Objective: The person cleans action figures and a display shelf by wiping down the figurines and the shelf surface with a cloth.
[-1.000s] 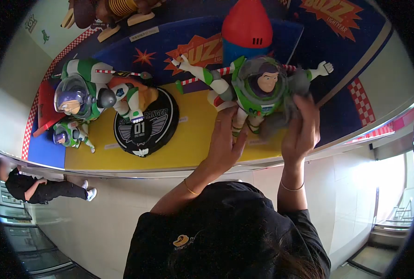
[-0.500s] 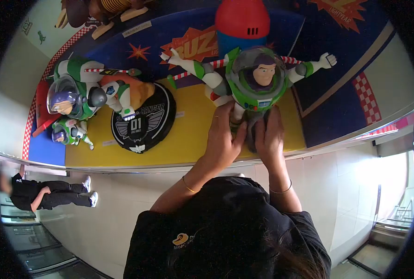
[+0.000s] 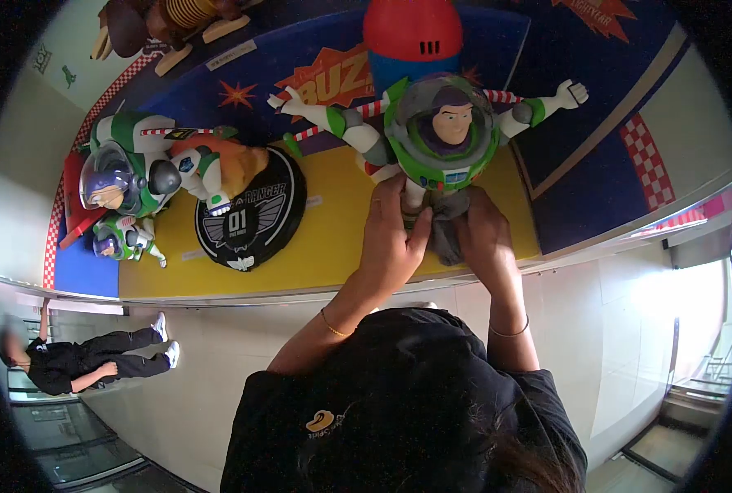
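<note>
A large space-ranger action figure (image 3: 444,168) in white, green and purple stands on the yellow shelf (image 3: 341,246), its arms spread wide. My left hand (image 3: 391,238) is wrapped round one of its lower legs, thumb toward the middle. In my right hand (image 3: 488,234) is a bunched grey cloth (image 3: 446,234), pressed against the other leg. The cloth and my fingers hide most of the figure's legs and feet.
A black round base (image 3: 255,218) bearing another space-ranger figure (image 3: 140,177) is to the left, with a smaller figure (image 3: 124,238) beside it. A red and blue cylinder (image 3: 414,37) rises behind. Farther left, a person (image 3: 78,361) in black stands on the floor.
My right hand has shifted a little to the right and turned, and more of the grey cloth shows. The view has moved slightly; the person at left has an arm raised to the ledge.
</note>
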### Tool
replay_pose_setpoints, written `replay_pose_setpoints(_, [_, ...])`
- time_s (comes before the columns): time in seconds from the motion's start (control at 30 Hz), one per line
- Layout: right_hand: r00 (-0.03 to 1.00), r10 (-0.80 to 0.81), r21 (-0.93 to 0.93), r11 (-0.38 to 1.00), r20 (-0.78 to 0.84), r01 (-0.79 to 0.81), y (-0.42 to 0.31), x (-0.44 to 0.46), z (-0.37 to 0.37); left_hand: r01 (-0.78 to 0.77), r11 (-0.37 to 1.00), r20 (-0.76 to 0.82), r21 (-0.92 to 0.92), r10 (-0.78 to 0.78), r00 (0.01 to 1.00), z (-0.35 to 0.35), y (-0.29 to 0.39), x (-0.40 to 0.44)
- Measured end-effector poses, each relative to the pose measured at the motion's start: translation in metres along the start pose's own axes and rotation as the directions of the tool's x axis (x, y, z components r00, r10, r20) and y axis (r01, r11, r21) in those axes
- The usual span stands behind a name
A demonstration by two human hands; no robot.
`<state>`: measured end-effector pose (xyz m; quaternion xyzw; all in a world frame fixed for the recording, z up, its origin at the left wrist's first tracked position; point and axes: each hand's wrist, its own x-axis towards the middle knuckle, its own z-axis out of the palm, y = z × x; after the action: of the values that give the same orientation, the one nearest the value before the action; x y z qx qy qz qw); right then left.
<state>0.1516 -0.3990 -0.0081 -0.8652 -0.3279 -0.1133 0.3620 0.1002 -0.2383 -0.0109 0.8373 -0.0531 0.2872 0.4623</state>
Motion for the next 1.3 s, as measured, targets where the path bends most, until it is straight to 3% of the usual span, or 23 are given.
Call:
replay_pose_setpoints(0.13, [0.991, 0.047, 0.040, 0.998, -0.124, -0.042, -0.002, -0.013, 0.001, -0.104, 0.992, -0.100, 0.065, 0.110, 0.989, -0.006, 0.008, 0.002])
replay_pose_setpoints(0.27, [0.879, 0.280, 0.308, 0.937, -0.385, -0.164, -0.016, -0.024, 0.001, -0.400, 0.910, -0.222, 0.104, 0.414, 0.883, -0.017, 0.013, -0.012])
replay_pose_setpoints(0.3, [0.881, 0.278, 0.308, 0.938, -0.383, -0.162, -0.023, -0.026, 0.003, -0.399, 0.911, -0.224, 0.106, 0.413, 0.883, -0.016, 0.015, -0.015])
replay_pose_setpoints(0.43, [0.818, 0.164, 0.440, 0.890, -0.551, 0.118, -0.056, -0.027, 0.015, -0.510, 0.856, -0.071, -0.086, 0.506, 0.860, -0.009, 0.020, -0.027])
replay_pose_setpoints(0.47, [0.819, 0.164, 0.441, 0.890, -0.551, 0.118, -0.059, -0.026, 0.012, -0.510, 0.856, -0.072, -0.085, 0.506, 0.860, -0.010, 0.020, -0.029])
replay_pose_setpoints(0.6, [0.901, -0.109, 0.376, 0.882, -0.421, 0.283, -0.067, -0.019, 0.002, -0.374, 0.927, -0.149, -0.003, 0.369, 0.917, -0.024, 0.018, -0.039])
replay_pose_setpoints(0.7, [0.924, -0.158, 0.368, 0.883, -0.348, 0.290, -0.063, -0.023, 0.001, -0.402, 0.911, -0.220, 0.091, 0.412, 0.884, -0.040, 0.018, -0.026])
replay_pose_setpoints(0.77, [0.938, -0.201, 0.357, 0.885, -0.282, 0.297, -0.058, -0.025, 0.000, -0.240, 0.907, -0.311, 0.345, 0.352, 0.883, -0.049, 0.020, -0.022])
replay_pose_setpoints(0.93, [0.911, -0.236, 0.213, 0.924, -0.338, 0.318, -0.039, -0.021, 0.006, -0.101, 0.925, -0.375, 0.368, 0.247, 0.894, -0.055, 0.010, 0.004])
replay_pose_setpoints(1.0, [0.897, -0.221, 0.113, 0.952, -0.383, 0.283, -0.027, -0.018, 0.007, -0.122, 0.974, -0.382, 0.193, 0.189, 0.905, -0.051, 0.020, 0.017])
replay_pose_setpoints(1.03, [0.896, -0.222, 0.116, 0.951, -0.383, 0.285, -0.025, -0.016, 0.009, -0.122, 0.973, -0.383, 0.197, 0.190, 0.904, -0.048, 0.023, 0.020])
replay_pose_setpoints(1.1, [0.926, 0.141, 0.306, 0.952, -0.351, -0.028, -0.021, -0.011, 0.012, 0.061, 0.998, -0.338, -0.027, -0.066, 0.939, -0.041, 0.027, 0.023])
replay_pose_setpoints(1.13, [0.925, 0.143, 0.307, 0.951, -0.353, -0.029, -0.020, -0.008, 0.014, 0.060, 0.998, -0.336, -0.026, -0.065, 0.940, -0.036, 0.027, 0.024])
replay_pose_setpoints(1.27, [0.953, -0.027, 0.173, 0.981, -0.301, 0.083, -0.014, 0.001, 0.019, 0.119, 0.912, -0.190, -0.394, -0.208, 0.960, -0.015, 0.021, 0.022])
replay_pose_setpoints(1.3, [0.952, -0.021, 0.173, 0.982, -0.306, 0.078, -0.014, 0.000, 0.018, 0.119, 0.912, -0.183, -0.393, -0.205, 0.962, -0.012, 0.018, 0.021])
